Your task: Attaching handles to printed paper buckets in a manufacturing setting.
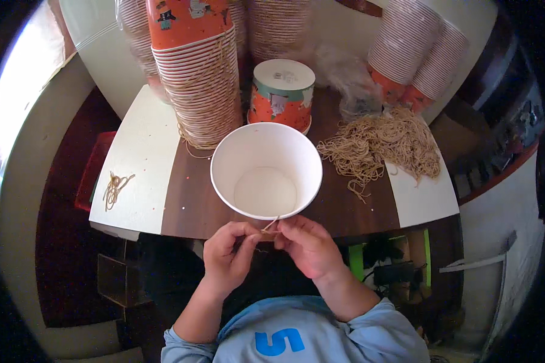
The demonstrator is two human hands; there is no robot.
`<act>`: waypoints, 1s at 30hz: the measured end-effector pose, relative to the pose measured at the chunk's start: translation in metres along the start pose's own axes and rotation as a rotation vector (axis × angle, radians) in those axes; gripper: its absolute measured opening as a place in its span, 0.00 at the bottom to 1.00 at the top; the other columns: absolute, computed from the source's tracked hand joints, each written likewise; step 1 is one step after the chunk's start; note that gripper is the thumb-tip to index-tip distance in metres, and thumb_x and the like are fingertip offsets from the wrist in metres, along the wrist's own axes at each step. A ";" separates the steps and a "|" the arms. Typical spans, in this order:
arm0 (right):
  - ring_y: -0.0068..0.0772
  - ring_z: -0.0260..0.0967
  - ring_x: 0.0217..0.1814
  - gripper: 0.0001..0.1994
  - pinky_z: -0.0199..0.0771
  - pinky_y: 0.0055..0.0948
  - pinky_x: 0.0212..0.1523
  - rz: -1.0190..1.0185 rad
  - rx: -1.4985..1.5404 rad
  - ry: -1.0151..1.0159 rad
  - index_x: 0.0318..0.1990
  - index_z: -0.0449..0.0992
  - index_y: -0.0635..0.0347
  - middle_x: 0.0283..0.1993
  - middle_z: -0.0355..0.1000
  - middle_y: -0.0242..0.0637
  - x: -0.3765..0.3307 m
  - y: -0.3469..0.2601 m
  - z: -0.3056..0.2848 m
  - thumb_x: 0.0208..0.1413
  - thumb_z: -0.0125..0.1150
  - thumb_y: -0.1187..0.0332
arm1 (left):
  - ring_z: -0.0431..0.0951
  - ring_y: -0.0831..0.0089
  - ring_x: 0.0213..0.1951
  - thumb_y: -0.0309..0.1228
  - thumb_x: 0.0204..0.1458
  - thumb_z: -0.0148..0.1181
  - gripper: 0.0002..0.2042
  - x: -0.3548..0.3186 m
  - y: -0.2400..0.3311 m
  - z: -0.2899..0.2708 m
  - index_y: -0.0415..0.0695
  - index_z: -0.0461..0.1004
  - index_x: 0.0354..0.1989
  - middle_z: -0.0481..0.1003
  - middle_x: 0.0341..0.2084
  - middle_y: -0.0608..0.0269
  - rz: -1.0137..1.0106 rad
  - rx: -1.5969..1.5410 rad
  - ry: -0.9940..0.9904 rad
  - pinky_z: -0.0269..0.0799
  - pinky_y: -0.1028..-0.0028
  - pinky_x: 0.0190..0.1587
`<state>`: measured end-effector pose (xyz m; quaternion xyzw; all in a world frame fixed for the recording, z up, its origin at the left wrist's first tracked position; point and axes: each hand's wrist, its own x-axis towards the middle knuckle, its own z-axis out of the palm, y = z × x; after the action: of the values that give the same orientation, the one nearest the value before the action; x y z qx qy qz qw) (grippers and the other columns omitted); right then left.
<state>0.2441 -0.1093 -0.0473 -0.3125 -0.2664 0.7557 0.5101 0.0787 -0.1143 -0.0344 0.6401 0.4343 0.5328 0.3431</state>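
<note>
A white paper cup [266,169] stands upright with its mouth open, at the near edge of the table [194,199]. Just below its rim, my left hand [229,251] and my right hand [306,242] meet, pinching a tan rubber band [270,225] between the fingertips. The band touches the cup's near rim. A big loose heap of tan rubber bands [381,148] lies to the right of the cup.
Behind the cup sits an upturned orange patterned cup [281,94]. Tall stacks of cups [197,72] bound with bands rise at the back left, more stacks [415,51] at the back right. A few bands [115,187] lie on the left white panel. A crumpled clear bag [348,78] is near the heap.
</note>
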 end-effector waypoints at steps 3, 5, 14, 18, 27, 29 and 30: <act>0.23 0.67 0.32 0.06 0.67 0.22 0.34 -0.146 -0.324 0.093 0.35 0.73 0.60 0.33 0.73 0.35 -0.001 -0.004 -0.004 0.55 0.55 0.68 | 0.72 0.80 0.25 0.21 0.50 0.56 0.01 0.002 0.002 -0.002 0.37 0.71 0.30 0.73 0.23 0.62 0.009 -0.007 0.019 0.68 0.81 0.29; 0.25 0.67 0.30 0.06 0.67 0.26 0.32 -0.256 -0.594 0.180 0.35 0.73 0.61 0.31 0.72 0.35 -0.005 -0.013 0.007 0.55 0.55 0.68 | 0.71 0.83 0.25 0.23 0.51 0.56 0.02 0.002 0.000 -0.004 0.38 0.71 0.30 0.73 0.24 0.65 -0.042 -0.160 -0.021 0.67 0.83 0.27; 0.40 0.67 0.29 0.07 0.66 0.34 0.31 -0.823 -1.259 0.339 0.34 0.71 0.60 0.31 0.70 0.39 -0.002 -0.019 0.003 0.48 0.61 0.70 | 0.66 0.87 0.21 0.26 0.55 0.53 0.06 0.004 0.007 -0.003 0.37 0.73 0.35 0.75 0.26 0.66 -0.401 -0.496 -0.115 0.63 0.86 0.24; 0.36 0.67 0.36 0.11 0.64 0.34 0.37 -1.014 -1.441 0.297 0.39 0.73 0.58 0.38 0.70 0.36 -0.019 -0.024 0.008 0.46 0.62 0.70 | 0.68 0.86 0.23 0.27 0.56 0.52 0.07 -0.017 0.011 -0.004 0.36 0.73 0.37 0.76 0.26 0.64 -0.491 -0.335 -0.208 0.64 0.85 0.24; 0.32 0.69 0.28 0.13 0.68 0.27 0.25 -1.434 -1.450 -0.134 0.33 0.77 0.58 0.38 0.73 0.39 0.004 -0.030 0.005 0.34 0.66 0.76 | 0.74 0.72 0.26 0.24 0.52 0.55 0.04 -0.020 0.051 -0.016 0.38 0.74 0.33 0.74 0.26 0.57 -0.115 -0.064 -0.422 0.70 0.77 0.30; 0.32 0.72 0.31 0.10 0.72 0.27 0.29 -1.375 -1.380 -0.028 0.33 0.77 0.59 0.38 0.74 0.40 0.010 -0.034 0.001 0.38 0.66 0.76 | 0.75 0.71 0.27 0.24 0.52 0.54 0.04 -0.025 0.059 -0.019 0.38 0.74 0.33 0.75 0.26 0.58 -0.111 -0.263 -0.579 0.70 0.77 0.30; 0.32 0.72 0.31 0.10 0.72 0.27 0.29 -1.380 -1.377 -0.038 0.33 0.77 0.59 0.38 0.74 0.40 0.009 -0.035 0.003 0.38 0.66 0.76 | 0.75 0.71 0.27 0.24 0.52 0.54 0.04 -0.025 0.061 -0.019 0.38 0.74 0.33 0.75 0.26 0.58 -0.108 -0.260 -0.570 0.70 0.77 0.30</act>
<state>0.2606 -0.0888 -0.0217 -0.3055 -0.7824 -0.0254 0.5421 0.0705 -0.1610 0.0150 0.6904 0.2823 0.3639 0.5579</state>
